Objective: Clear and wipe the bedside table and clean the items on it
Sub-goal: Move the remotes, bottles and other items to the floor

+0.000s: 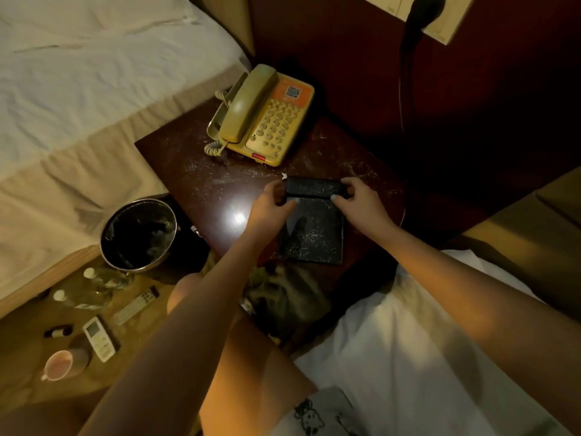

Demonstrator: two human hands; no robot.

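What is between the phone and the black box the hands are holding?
In the head view, only bare, dusty table lies between the phone and the black box, which both hands hold at its ends.

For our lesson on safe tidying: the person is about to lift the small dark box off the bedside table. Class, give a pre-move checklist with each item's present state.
1. Both hands on the box: left hand and right hand each hold an end of the small dark rectangular box. Ok.
2. Grip firmness: fingertips only, tightness cannot tell.
3. Dark speckled flat mat under the box: dusty, not yet wiped. Not ok.
4. Dark wooden bedside table: white dust specks across it. Not ok.
5. Yellow corded desk telephone: still on the table, to clear. Not ok.
6. Round metal bin beside the table: within view for rubbish. Ok.
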